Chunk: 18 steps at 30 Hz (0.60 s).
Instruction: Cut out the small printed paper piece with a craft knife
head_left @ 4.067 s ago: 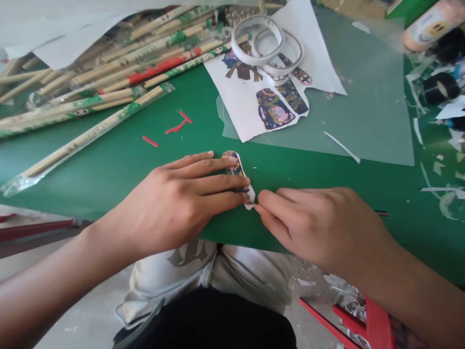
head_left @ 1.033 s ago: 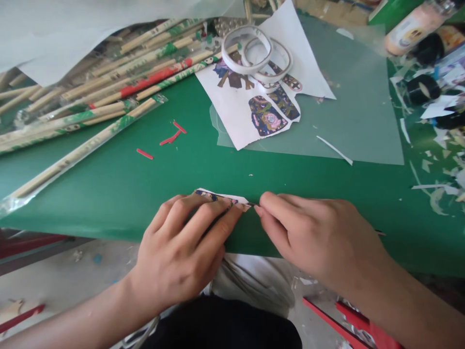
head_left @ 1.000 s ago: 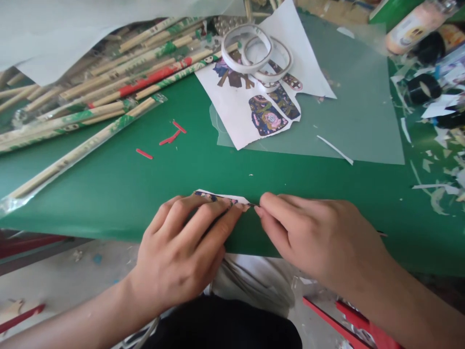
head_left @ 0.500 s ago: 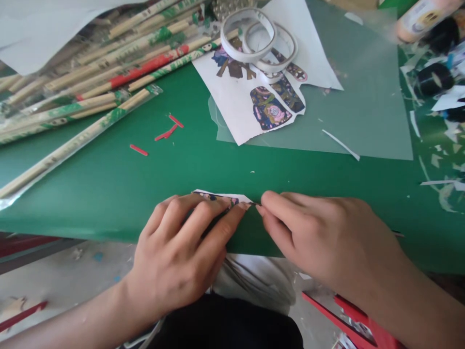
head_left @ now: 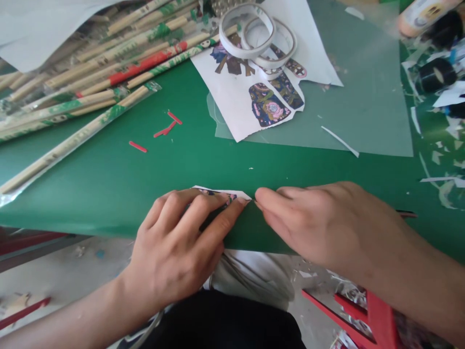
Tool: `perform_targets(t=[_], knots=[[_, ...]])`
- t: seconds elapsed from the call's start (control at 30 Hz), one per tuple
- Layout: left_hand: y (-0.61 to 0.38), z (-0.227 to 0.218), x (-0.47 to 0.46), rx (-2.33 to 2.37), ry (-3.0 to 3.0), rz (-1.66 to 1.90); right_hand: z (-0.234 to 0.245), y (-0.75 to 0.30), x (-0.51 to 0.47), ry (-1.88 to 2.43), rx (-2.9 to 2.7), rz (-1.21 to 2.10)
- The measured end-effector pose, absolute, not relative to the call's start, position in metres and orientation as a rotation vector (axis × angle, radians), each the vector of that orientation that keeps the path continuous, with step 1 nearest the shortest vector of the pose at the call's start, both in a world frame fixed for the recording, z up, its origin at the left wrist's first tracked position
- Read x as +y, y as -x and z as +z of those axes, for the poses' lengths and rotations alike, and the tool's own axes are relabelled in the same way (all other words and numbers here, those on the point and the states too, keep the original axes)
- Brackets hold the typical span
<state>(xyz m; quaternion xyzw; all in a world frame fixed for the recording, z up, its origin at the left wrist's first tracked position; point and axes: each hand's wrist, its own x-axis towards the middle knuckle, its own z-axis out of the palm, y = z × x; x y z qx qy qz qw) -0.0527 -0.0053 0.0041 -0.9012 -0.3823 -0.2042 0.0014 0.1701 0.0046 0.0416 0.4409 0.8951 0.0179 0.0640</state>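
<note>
My left hand [head_left: 185, 237] lies over a patterned paper cutout [head_left: 238, 195] with white margins near the table's front edge. Its bent fingers hold the paper down, and the index fingertip is at the right corner. My right hand [head_left: 308, 213] is closed in a pinch just right of that corner. Only a thin tip of something shows at its fingertips, so I cannot make out its kind. Beyond the right wrist a narrow dark end [head_left: 407, 214] sticks out. Whether it belongs to the pinched thing is hidden by the hand.
Wrapped chopsticks [head_left: 72, 135] are heaped at the left. Two tape rolls [head_left: 225, 46] lie on a printed sheet [head_left: 236, 123] at the back, over a translucent sheet [head_left: 385, 131]. Red strips [head_left: 138, 147] lie mid-table. A bottle [head_left: 425, 17], black roll [head_left: 436, 75] and scraps are at right.
My right hand and forearm have shifted slightly up and left, and the dark end beyond the wrist has risen too. The left hand still holds the paper down.
</note>
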Motion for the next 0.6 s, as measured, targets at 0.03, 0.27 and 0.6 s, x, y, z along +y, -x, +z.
perform_targets(t=[0.03, 0.27, 0.6], knots=[[0.052, 0.005, -0.005, -1.209, 2.834, -0.635, 0.041, -0.170, 0.004, -1.335, 2.704, 0.049], [0.054, 0.006, -0.004, -1.157, 2.852, -0.634, 0.040, -0.178, 0.003, -1.365, 2.776, 0.061], [0.068, 0.020, 0.048, -0.760, 3.205, -0.551, 0.039, -0.184, 0.013, -1.330, 2.926, -0.047]])
